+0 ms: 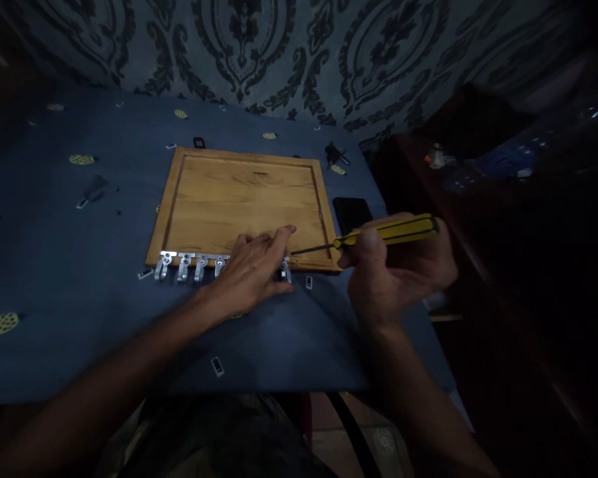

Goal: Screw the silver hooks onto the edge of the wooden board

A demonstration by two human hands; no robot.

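Note:
A framed wooden board (244,199) lies on the blue cloth. Along its near edge runs a metal hook rail (184,257) with several silver hooks hanging past the edge. My left hand (252,269) is on the rail and board edge, fingers over the wood and thumb below, steadying them; it hides the middle hooks. In my right hand (389,265) is a screwdriver (386,232) with a yellow and black handle. Its shaft points left, the tip close to the rail's right end. Whether the tip touches a screw I cannot tell.
A black phone-like object (353,214) lies right of the board, with dark keys or a similar small item (336,154) behind it. A small clear bag (96,188) is on the cloth (54,245) at left. A plastic bottle (508,159) lies at right.

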